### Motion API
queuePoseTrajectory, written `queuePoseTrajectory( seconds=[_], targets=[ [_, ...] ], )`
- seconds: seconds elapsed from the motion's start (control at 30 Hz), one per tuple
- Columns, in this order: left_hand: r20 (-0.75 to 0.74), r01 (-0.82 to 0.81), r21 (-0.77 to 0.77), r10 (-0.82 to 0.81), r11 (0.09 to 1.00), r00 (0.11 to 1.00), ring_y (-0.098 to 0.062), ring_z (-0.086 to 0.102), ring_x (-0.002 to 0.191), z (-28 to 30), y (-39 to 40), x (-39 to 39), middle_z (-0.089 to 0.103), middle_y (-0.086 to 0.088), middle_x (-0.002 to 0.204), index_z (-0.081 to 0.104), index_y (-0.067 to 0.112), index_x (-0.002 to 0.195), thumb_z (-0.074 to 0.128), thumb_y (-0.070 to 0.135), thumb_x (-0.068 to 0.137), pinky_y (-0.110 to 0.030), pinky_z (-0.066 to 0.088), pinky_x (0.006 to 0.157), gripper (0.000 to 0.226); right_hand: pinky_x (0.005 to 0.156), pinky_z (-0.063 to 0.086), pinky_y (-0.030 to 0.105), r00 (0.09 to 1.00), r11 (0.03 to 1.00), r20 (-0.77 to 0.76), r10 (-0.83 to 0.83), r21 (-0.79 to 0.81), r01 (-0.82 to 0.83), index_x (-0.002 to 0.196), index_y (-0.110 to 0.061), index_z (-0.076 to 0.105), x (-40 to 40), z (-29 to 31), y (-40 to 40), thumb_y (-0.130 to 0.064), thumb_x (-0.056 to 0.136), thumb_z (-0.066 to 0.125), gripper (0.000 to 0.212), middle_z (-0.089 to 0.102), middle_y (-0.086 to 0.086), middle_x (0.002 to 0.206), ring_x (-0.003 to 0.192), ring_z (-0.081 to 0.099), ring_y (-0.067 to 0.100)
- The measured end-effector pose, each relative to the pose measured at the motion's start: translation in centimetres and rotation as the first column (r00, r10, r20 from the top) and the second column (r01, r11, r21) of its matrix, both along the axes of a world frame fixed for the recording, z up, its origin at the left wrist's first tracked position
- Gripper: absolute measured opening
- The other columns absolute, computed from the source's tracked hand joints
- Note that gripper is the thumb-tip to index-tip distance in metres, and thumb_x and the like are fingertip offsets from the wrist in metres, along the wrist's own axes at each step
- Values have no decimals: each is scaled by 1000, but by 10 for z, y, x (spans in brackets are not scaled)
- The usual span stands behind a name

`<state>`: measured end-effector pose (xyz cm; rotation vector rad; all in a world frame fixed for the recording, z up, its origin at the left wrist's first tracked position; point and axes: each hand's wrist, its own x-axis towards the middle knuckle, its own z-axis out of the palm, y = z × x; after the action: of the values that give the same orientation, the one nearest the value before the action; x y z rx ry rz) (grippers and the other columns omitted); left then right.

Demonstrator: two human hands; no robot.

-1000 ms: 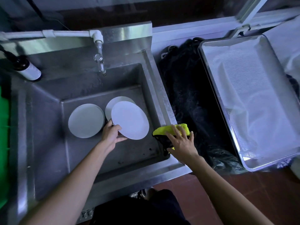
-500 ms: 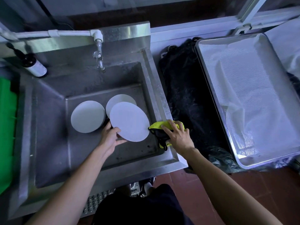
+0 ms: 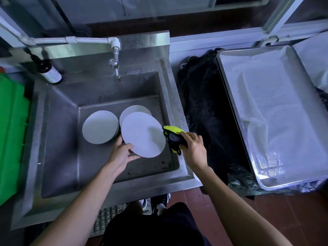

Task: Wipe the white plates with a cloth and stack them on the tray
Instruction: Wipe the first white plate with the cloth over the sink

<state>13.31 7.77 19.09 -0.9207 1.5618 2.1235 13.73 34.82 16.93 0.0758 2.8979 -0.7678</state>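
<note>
Your left hand (image 3: 120,153) grips the near edge of one white plate (image 3: 142,134), lifted and tilted over the sink (image 3: 60,139). At 3 o'clock of it, your right hand (image 3: 193,150) holds the yellow cloth (image 3: 173,134), just touching the plate's rim. Wiping is only starting, I think. Two more plates (image 3: 100,126) wait behind. The tray (image 3: 230,96) at 2 o'clock holds no plates yet.

the held plate (image 3: 142,134) covers most of the plate behind it (image 3: 134,109), leaving only a far arc. the left hand (image 3: 120,155) has its fingers tucked out of sight under the held plate. the right hand (image 3: 193,148) hides part of the yellow-and-black cloth (image 3: 173,134). the green crate (image 3: 10,132) and the tray (image 3: 237,107) are cut off by the picture's edges. the bottle (image 3: 50,73) label is too small to read.
</note>
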Motion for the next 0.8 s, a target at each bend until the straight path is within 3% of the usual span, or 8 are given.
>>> queuePoseTrajectory(
  seconds=[0.1,0.3,0.47,0.6,0.67,0.8],
  targets=[
    [-12,-5,13,5,1000,1000,-34,65,113,7,0,2,60,1,134,53,31,140,46,-12,90,-52,62,73,66,78,49,40,997,990,-75,29,-138,-39,139,-27,52,-14,16,-19,-21,92,66,49,56,-2,129,111,44,25],
    [-56,-28,32,30,999,998,-36,64,115,28,-4,7,64,-8,133,54,26,140,44,-12,93,-49,61,72,61,90,46,38,971,944,-135,199,-238,-227,139,-27,53,-34,42,-82,-23,93,66,48,55,-1,134,116,45,26],
    [-93,-71,77,78,995,993,-37,65,110,43,-20,10,65,-16,131,58,21,136,43,-12,91,-51,60,73,58,95,41,46,932,928,-113,344,-111,-356,143,-34,48,-46,46,-115,-26,91,61,54,48,-3,144,124,42,30],
    [-108,-94,109,106,990,989,-39,67,107,44,-42,11,67,-17,128,61,20,133,44,-13,89,-56,60,74,58,113,18,65,854,867,-154,496,136,-479,152,-37,33,-50,49,-122,-40,95,58,63,31,-4,160,142,31,28],
    [-114,-88,141,105,986,988,-37,70,104,44,-52,10,68,-17,126,62,21,132,44,-13,89,-56,59,75,58,114,21,64,776,809,-228,588,162,-566,156,-33,27,-52,55,-128,-41,100,51,61,24,0,164,144,31,30],
    [-158,-13,187,43,982,987,-34,71,102,46,-73,3,70,-15,124,60,24,135,43,-12,90,-54,58,75,61,109,35,53,614,704,-350,707,260,-661,155,-24,34,-55,64,-147,-40,106,41,53,26,2,164,142,38,31]
  ],
)
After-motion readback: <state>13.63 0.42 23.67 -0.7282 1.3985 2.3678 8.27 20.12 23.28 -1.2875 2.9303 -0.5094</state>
